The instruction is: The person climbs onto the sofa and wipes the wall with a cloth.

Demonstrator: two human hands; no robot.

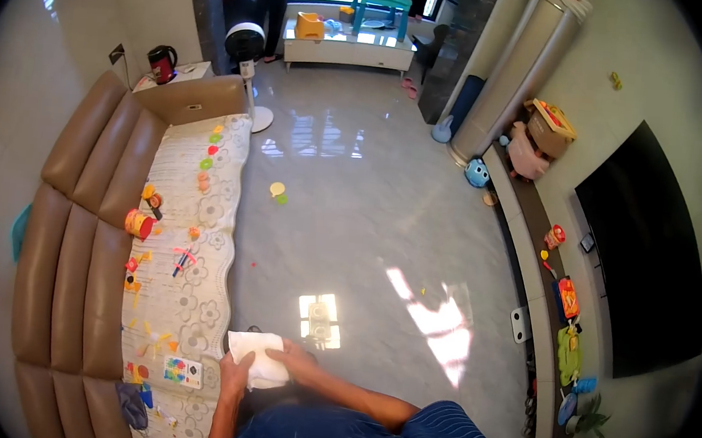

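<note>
A folded white cloth (260,360) is held in front of the dark blue shirt, near the sofa's front edge. My left hand (235,372) grips its left side, with the thumb lying on top. On the right side, my right hand (295,361) has its fingers closed on the same cloth. The cloth hides part of both hands' fingers. Just left of my hands is the sofa cover, with a card with colourful pictures (183,372) lying on it.
The brown sofa (77,256) carries scattered small toys and a red-yellow bucket (139,224). A white fan (261,117) stands past its far end. Along the right wall runs a TV cabinet (524,261) with toys. People stand by the far window.
</note>
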